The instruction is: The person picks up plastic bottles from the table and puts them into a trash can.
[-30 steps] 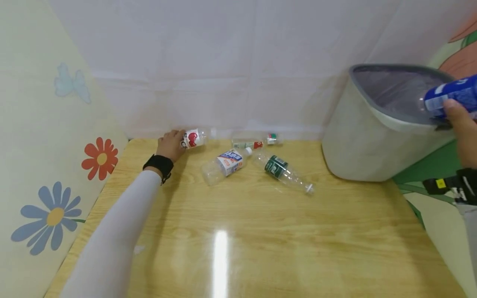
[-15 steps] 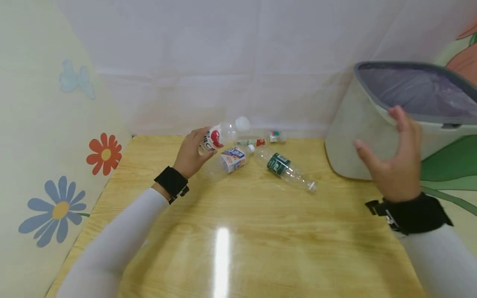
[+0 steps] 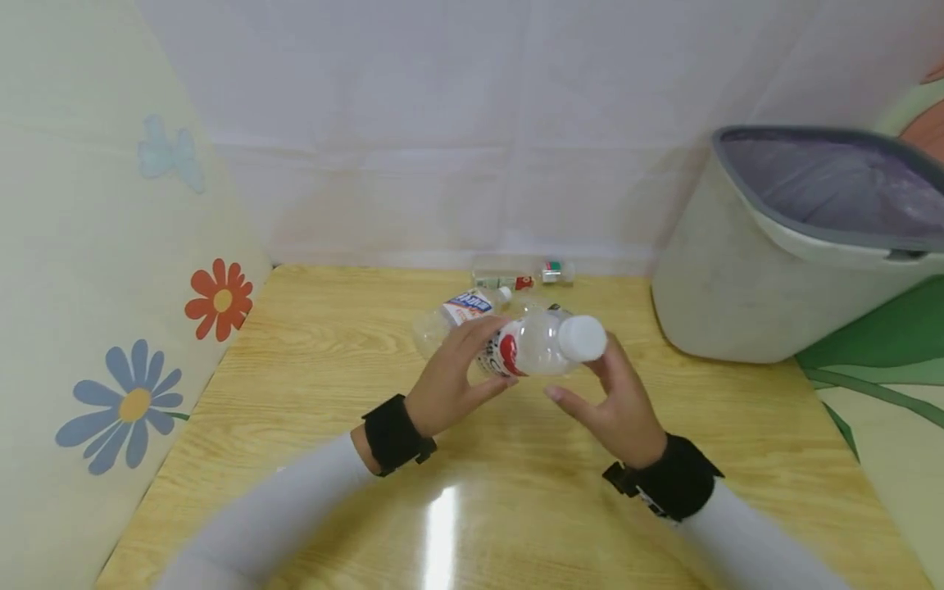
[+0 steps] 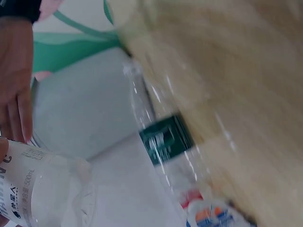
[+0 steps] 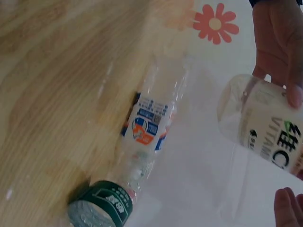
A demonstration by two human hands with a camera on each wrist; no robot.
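Note:
My left hand [image 3: 451, 383] grips a clear plastic bottle [image 3: 538, 344] with a white cap and a red-and-white label, raised over the table with the cap end toward my right hand. Close by the cap, my right hand [image 3: 627, 410] has its thumb and fingers spread around that end. The right wrist view shows the bottle's base [image 5: 229, 106] and "Vitamin" lettering. Behind lie a clear bottle with a blue-and-white label [image 3: 470, 305] and one with a green label [image 4: 165, 139], mostly hidden by the held bottle in the head view.
Against the white back wall another clear bottle [image 3: 505, 280] lies on its side. A grey-white bin [image 3: 719, 279] with a liner stands open at the back right. The wooden table [image 3: 332, 328] meets a flower-painted wall [image 3: 88, 270] on the left.
My left hand has lifted the red-and-white-labelled bottle from the back left and brought it to the middle. My right hand let go of a blue can at the bin and came left to the bottle.

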